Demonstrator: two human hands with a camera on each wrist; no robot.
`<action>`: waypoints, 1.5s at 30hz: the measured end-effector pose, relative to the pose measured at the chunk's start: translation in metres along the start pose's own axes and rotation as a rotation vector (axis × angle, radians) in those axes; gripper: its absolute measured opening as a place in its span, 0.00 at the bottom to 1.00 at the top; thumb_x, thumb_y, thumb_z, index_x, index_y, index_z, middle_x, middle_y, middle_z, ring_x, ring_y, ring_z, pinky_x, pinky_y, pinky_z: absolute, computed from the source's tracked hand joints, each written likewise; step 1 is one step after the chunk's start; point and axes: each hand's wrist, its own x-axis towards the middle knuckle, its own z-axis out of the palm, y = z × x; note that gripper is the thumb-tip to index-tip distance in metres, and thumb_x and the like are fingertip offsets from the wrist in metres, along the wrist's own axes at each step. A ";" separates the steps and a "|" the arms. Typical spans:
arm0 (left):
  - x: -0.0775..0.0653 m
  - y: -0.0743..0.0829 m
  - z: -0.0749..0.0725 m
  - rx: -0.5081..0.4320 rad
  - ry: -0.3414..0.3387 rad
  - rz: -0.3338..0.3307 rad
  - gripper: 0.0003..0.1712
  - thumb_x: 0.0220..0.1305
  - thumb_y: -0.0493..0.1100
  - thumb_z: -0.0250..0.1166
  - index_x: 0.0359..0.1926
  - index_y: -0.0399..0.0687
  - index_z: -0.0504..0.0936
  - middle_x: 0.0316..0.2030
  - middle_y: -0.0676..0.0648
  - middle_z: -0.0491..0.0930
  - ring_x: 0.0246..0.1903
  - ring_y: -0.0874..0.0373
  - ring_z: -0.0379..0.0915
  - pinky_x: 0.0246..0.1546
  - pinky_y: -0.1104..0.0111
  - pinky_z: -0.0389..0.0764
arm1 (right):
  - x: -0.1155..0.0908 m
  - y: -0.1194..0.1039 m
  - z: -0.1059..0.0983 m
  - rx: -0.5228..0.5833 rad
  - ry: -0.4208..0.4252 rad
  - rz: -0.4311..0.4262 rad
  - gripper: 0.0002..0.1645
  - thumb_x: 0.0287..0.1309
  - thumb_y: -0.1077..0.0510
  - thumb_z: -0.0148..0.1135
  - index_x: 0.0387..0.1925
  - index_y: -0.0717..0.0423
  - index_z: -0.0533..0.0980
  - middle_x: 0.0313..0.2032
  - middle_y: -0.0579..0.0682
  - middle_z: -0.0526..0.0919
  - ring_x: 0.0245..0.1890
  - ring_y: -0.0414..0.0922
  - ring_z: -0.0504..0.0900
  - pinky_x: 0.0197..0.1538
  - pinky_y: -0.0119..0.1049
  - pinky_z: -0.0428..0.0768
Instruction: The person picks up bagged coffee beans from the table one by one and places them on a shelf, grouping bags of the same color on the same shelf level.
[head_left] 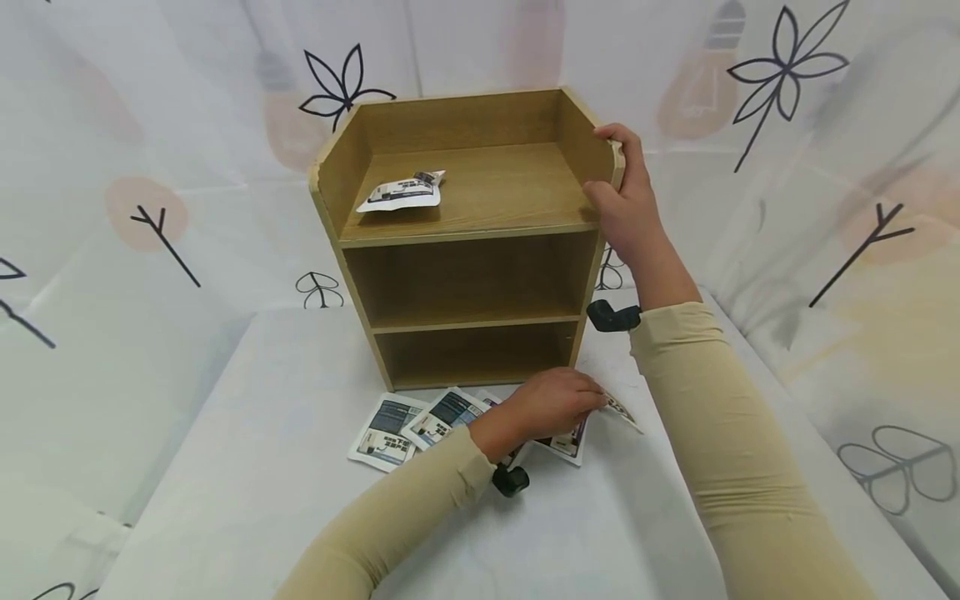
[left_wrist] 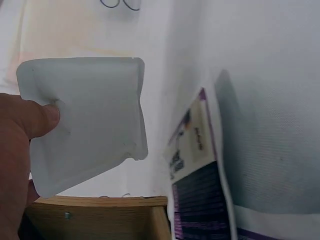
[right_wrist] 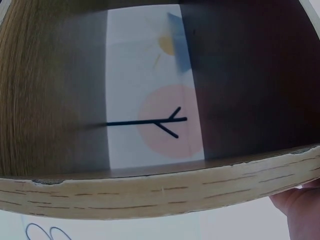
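My left hand [head_left: 558, 402] pinches a flat white sachet [head_left: 621, 410] by its edge, just in front of the shelf's base. In the left wrist view the thumb lies on the plain pale back of that sachet [left_wrist: 95, 115]. Close beside it stands a printed sachet [left_wrist: 197, 175] with a dark panel. My right hand [head_left: 630, 208] grips the right side panel of a small wooden shelf unit [head_left: 465, 235] near its top. From the right wrist, part of that hand [right_wrist: 305, 207] shows by the panel's curved edge [right_wrist: 150, 197].
Several printed sachets, including one at the left [head_left: 386, 433], lie overlapping on the white table [head_left: 300, 392] before the shelf. Another sachet [head_left: 405, 192] rests on the top shelf, toward its left side. A patterned white cloth [head_left: 480, 50] hangs behind.
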 end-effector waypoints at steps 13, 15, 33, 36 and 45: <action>-0.016 0.002 -0.031 0.039 -0.001 -0.057 0.18 0.70 0.46 0.57 0.59 0.58 0.79 0.57 0.60 0.79 0.60 0.66 0.72 0.66 0.76 0.66 | -0.001 0.003 0.000 -0.019 0.009 0.016 0.33 0.60 0.62 0.44 0.62 0.26 0.60 0.59 0.44 0.62 0.55 0.47 0.67 0.49 0.41 0.70; -0.019 0.002 -0.034 0.040 0.008 -0.065 0.18 0.71 0.46 0.57 0.59 0.58 0.79 0.57 0.59 0.80 0.60 0.66 0.72 0.66 0.76 0.66 | -0.001 0.004 0.000 -0.029 0.010 0.021 0.33 0.60 0.62 0.44 0.62 0.25 0.59 0.59 0.44 0.62 0.56 0.46 0.67 0.50 0.41 0.70; -0.043 0.001 -0.070 0.068 0.117 -0.064 0.17 0.67 0.43 0.62 0.56 0.55 0.82 0.54 0.57 0.82 0.58 0.65 0.75 0.64 0.73 0.69 | 0.000 0.007 -0.004 -0.016 0.005 0.006 0.34 0.58 0.64 0.46 0.62 0.28 0.61 0.59 0.45 0.62 0.55 0.47 0.68 0.49 0.40 0.70; -0.046 -0.002 -0.078 0.081 0.179 -0.048 0.16 0.67 0.42 0.62 0.54 0.54 0.83 0.53 0.57 0.83 0.57 0.64 0.76 0.63 0.73 0.71 | -0.001 0.005 -0.005 -0.024 0.002 0.022 0.35 0.59 0.63 0.46 0.62 0.26 0.59 0.61 0.44 0.61 0.56 0.47 0.66 0.52 0.43 0.69; -0.058 -0.011 -0.103 0.064 0.311 -0.042 0.14 0.65 0.41 0.63 0.52 0.50 0.84 0.51 0.54 0.84 0.55 0.62 0.78 0.63 0.71 0.72 | -0.001 0.003 -0.006 -0.003 -0.017 0.036 0.36 0.59 0.61 0.47 0.63 0.24 0.58 0.65 0.44 0.60 0.60 0.46 0.66 0.58 0.50 0.69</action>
